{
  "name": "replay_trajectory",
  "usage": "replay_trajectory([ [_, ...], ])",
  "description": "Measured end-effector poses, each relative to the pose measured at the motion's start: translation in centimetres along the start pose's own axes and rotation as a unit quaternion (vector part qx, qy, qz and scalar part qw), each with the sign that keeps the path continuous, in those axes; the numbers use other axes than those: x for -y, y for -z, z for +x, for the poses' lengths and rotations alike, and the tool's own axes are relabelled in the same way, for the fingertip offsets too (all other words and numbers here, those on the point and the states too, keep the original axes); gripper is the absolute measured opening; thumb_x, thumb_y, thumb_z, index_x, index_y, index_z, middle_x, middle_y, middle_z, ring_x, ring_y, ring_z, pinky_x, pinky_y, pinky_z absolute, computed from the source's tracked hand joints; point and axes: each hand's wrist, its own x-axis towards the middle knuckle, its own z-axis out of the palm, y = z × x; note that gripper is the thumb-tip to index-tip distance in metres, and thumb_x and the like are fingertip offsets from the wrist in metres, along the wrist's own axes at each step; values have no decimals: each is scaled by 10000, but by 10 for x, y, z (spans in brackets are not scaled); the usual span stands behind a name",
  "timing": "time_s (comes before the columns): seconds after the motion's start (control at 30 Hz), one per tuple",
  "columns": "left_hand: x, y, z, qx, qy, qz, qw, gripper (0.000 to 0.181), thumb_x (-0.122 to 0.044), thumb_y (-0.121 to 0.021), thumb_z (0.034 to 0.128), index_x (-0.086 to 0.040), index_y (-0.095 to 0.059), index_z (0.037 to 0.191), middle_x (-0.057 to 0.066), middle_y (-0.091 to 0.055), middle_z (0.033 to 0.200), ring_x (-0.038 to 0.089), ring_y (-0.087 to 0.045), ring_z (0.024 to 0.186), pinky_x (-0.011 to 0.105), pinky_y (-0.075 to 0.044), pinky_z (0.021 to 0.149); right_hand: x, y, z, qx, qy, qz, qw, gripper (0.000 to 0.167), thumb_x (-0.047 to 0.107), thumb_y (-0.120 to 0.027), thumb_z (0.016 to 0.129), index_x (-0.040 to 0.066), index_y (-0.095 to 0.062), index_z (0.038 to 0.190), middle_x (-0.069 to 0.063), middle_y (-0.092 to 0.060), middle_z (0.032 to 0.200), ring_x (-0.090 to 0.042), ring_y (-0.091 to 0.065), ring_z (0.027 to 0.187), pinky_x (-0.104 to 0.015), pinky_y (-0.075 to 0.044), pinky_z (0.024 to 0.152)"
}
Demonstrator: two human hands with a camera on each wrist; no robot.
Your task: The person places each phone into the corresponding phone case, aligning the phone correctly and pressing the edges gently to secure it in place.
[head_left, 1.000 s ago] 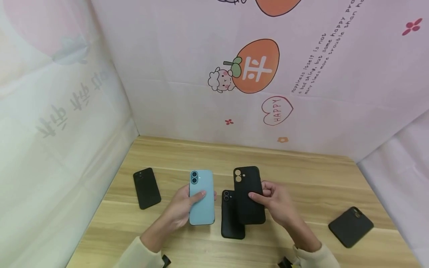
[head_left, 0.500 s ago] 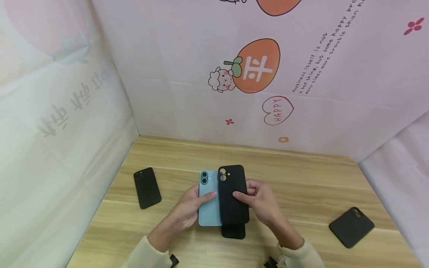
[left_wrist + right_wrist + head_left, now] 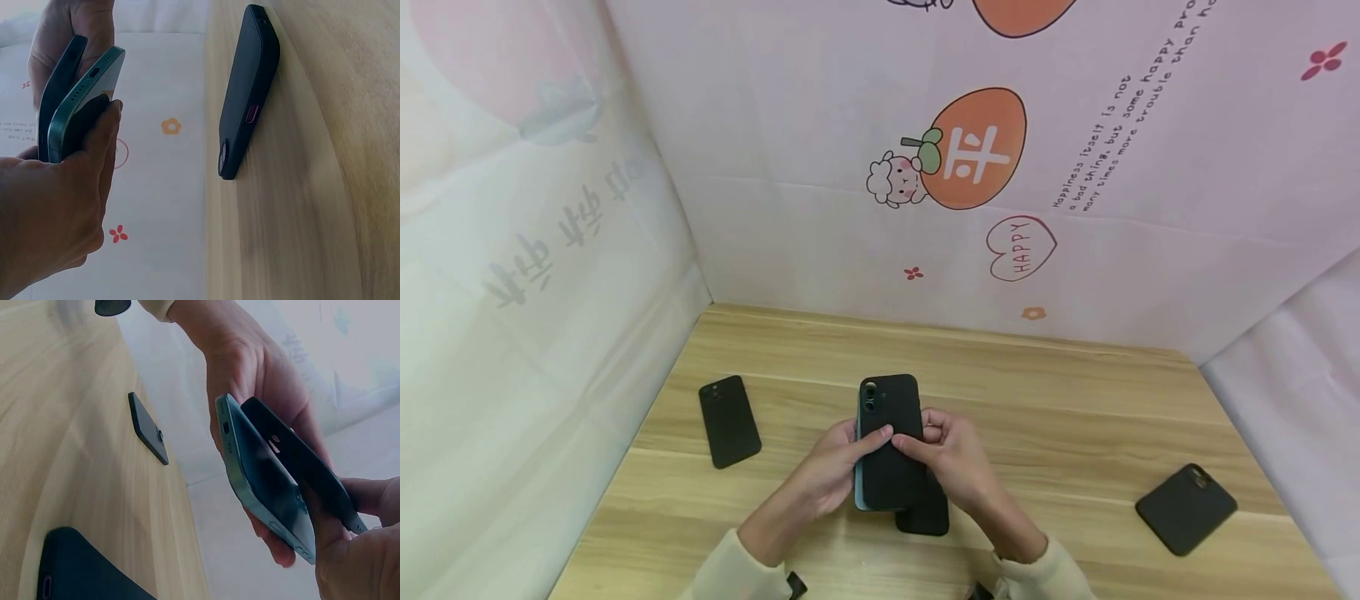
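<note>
A light blue phone (image 3: 859,492) lies in my left hand (image 3: 831,471), mostly hidden under a black phone case (image 3: 891,479) in the head view. My right hand (image 3: 962,462) grips the case by its right side, thumb on its back. My left thumb also presses on the case. In the left wrist view, the phone (image 3: 87,94) and the case (image 3: 57,94) stand apart at the bottom end. The right wrist view likewise has a gap between phone (image 3: 240,472) and case (image 3: 306,459). The camera lenses show through the case's cutout.
Beneath the hands, a black-cased phone (image 3: 922,522) lies on the wooden table (image 3: 805,350). Another black phone-shaped piece (image 3: 730,422) lies at the left, and a black case (image 3: 1186,509) at the right. Printed cloth walls (image 3: 790,233) stand behind and beside the table.
My right hand has brought the black case leftward, from beside the blue phone to over its back. My left hand has shifted slightly right with the phone, its thumb now on the case.
</note>
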Motion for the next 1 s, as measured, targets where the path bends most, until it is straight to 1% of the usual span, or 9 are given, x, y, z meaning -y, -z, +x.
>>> replay_trajectory([
  [0.17, 3, -1, 0, -81, 84, -72, 9999, 549, -241, -567, 1117, 68, -387, 1534, 189, -653, 1393, 312, -620, 1330, 443, -531, 1100, -1, -5, 1, -65, 18, -16, 10000, 275, 75, -779, 961, -124, -651, 1101, -227, -787, 972, -310, -793, 865, -385, -661, 744],
  [0.33, 3, -2, 1, -145, 133, -102, 9998, 544, -275, -540, 1129, 67, -391, 1526, 187, -660, 1383, 321, -624, 1329, 455, -540, 1087, -2, -7, 2, -167, -28, -81, 9998, 270, 95, -790, 957, -107, -654, 1073, -203, -789, 936, -289, -792, 840, -361, -659, 724],
  [0.57, 3, -3, 1, -38, 52, -164, 9998, 534, -244, -512, 1140, 72, -363, 1543, 214, -634, 1404, 318, -626, 1323, 464, -542, 1082, -3, -9, 2, -265, -126, -29, 9996, 253, 82, -786, 955, -101, -641, 1051, -197, -787, 908, -266, -786, 794, -347, -655, 688],
  [0.73, 4, -3, 1, -96, 37, -172, 9998, 539, -253, -506, 1142, 88, -363, 1534, 221, -638, 1398, 330, -627, 1322, 463, -549, 1072, -4, -9, 2, -319, -144, -111, 9993, 266, 96, -791, 953, -95, -645, 1068, -187, -791, 921, -260, -785, 785, -343, -653, 673],
  [0.83, 5, -3, 1, -108, 8, -150, 9998, 538, -251, -500, 1144, 90, -361, 1535, 230, -635, 1404, 344, -621, 1330, 467, -549, 1070, -3, -9, 1, -376, -136, -327, 9987, 277, 109, -799, 948, -87, -658, 1084, -180, -793, 934, -265, -787, 789, -336, -651, 671],
  [0.9, 5, -3, 0, -138, -11, -113, 9998, 540, -248, -502, 1142, 85, -358, 1542, 232, -629, 1414, 345, -619, 1332, 468, -549, 1069, -3, -8, 0, -509, -98, -618, 9967, 271, 114, -801, 947, -73, -672, 1094, -164, -794, 923, -253, -785, 779, -310, -641, 650],
  [1.0, 4, -2, 0, -148, -79, -53, 9998, 528, -226, -500, 1143, 74, -354, 1551, 233, -612, 1440, 338, -612, 1339, 483, -546, 1073, 1, -6, -1, -776, 140, -1122, 9905, 245, 107, -793, 955, -59, -697, 1107, -140, -791, 892, -238, -779, 752, -303, -639, 627],
])
